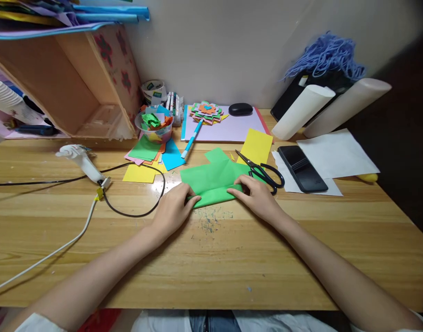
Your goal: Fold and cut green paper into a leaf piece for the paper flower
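A sheet of green paper (216, 177) lies on the wooden table, its near edge folded over into a narrow strip. My left hand (175, 205) pinches the strip's left end between thumb and fingers. At the other end, my right hand (255, 196) pinches the same fold. Creases cross the sheet, and its far side has cut, angular edges. Black-handled scissors (261, 170) lie just beyond my right hand, touching or overlapping the paper's right side. Yellow paper (255, 146) sits behind the scissors.
A paper flower (207, 113) on a blue-striped stick lies at the back. Left of it stands a tub of paper scraps (154, 124) near coloured sheets (145, 150). A black cable (135, 215) loops beside my left hand. A phone (301, 168) lies to the right.
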